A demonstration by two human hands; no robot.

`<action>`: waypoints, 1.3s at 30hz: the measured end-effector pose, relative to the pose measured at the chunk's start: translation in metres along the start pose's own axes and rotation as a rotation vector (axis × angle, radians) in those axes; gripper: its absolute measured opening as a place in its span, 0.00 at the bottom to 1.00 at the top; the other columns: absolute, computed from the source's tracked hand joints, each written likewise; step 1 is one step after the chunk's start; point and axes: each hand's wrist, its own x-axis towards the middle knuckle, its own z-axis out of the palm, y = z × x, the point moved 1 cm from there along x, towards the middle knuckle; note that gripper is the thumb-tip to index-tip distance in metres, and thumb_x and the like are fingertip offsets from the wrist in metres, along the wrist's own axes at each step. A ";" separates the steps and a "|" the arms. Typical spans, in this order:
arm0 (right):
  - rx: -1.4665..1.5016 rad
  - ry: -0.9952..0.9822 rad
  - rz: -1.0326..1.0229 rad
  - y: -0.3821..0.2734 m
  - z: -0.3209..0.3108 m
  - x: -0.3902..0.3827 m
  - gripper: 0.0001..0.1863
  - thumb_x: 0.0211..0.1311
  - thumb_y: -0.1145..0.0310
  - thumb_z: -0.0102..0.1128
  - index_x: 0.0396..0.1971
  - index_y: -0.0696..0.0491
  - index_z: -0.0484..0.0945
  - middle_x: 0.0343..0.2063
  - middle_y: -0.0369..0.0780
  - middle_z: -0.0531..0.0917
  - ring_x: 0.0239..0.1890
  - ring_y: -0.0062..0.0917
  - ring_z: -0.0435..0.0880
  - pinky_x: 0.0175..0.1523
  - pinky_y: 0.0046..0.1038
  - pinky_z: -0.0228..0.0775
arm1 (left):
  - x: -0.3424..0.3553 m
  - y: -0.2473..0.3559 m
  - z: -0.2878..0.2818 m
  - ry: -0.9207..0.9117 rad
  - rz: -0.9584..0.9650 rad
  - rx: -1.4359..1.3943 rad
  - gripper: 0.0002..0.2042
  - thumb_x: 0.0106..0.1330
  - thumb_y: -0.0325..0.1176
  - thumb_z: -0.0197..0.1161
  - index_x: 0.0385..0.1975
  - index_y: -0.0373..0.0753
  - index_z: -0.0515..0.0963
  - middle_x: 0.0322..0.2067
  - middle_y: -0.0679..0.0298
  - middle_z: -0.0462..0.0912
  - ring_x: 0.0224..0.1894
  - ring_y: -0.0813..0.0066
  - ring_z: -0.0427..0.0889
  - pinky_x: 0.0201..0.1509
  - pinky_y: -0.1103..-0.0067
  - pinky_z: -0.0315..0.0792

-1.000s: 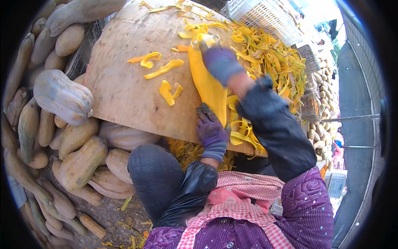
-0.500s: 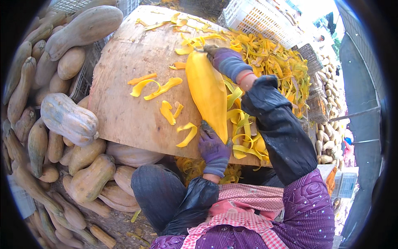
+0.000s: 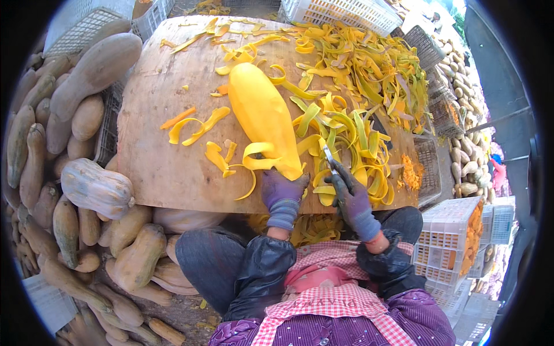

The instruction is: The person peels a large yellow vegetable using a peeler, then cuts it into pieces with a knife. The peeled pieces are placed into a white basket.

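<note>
Gripping the near end of a peeled yellow squash (image 3: 261, 112), left gloved hand (image 3: 283, 189) is curled part way round the tip, thumb on the right side; undersides of the fingers hidden. Right gloved hand (image 3: 351, 199) is closed on a slim metal peeler (image 3: 328, 155), held just right of the squash, blade end apart from it. Squash lies on a wooden board (image 3: 147, 124), near end close to the board's near edge, fat far end slanting left toward the middle. Curled peel strip (image 3: 247, 157) sits at its near left side; can't tell if attached. Loose peel strips (image 3: 346, 135) lie between squash and right edge; big peel heap (image 3: 369, 66) at far right corner.

Handling, judged by looks: heavy, most weight in the fat far end; stiff, won't bend or squash under a grip. Bare flesh probably damp and slick, so gloves likely help. Rounded belly could roll. Not very fragile, though surface may nick or bruise. Best hold: narrow near end for steadying and turning; for lifting, second hand under the fat end, clear of the blade.
</note>
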 end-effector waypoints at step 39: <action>0.066 -0.136 -0.362 0.019 -0.008 0.046 0.21 0.72 0.67 0.54 0.63 0.53 0.74 0.50 0.48 0.83 0.48 0.40 0.85 0.52 0.31 0.75 | -0.037 0.006 -0.033 0.147 0.190 0.469 0.61 0.48 0.47 0.78 0.74 0.27 0.39 0.68 0.33 0.56 0.69 0.40 0.63 0.71 0.63 0.63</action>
